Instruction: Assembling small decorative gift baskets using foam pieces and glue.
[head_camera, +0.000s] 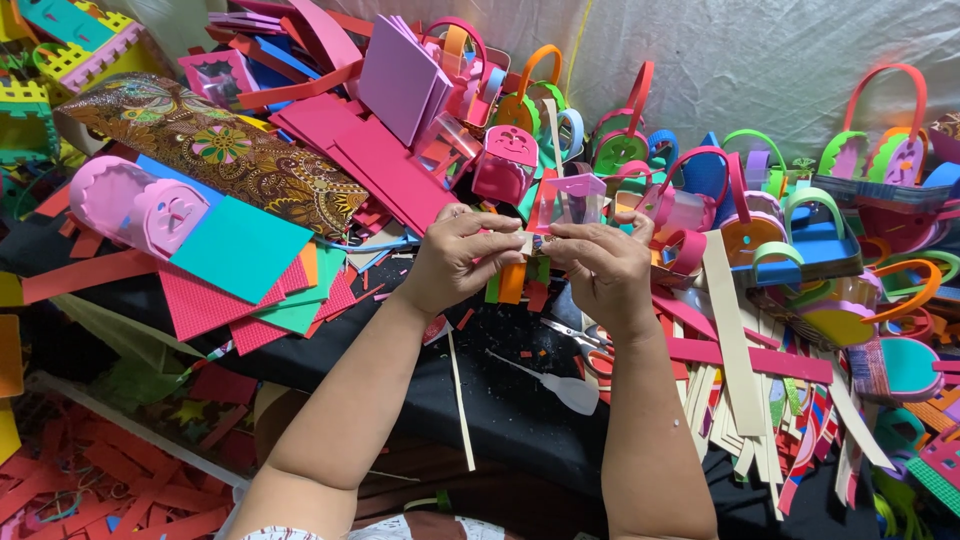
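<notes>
Arms: I see both forearms bare from elbow to wrist, no sleeves reaching them.
Left hand: I see no ring, no glove, no watch.
Right hand: bare as well, nails short and plain.
Clothing: I see only a patch of white fabric with a red pattern at the bottom edge.

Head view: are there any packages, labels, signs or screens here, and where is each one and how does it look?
No labels, signs or screens can be seen.
Clear plastic box: held up by the left hand and right hand, small, see-through, pink edges.
Patterned wrap: upper left of the table, long, brown with flowers.
Foam baskets: right side, many colours, arched handles.
</notes>
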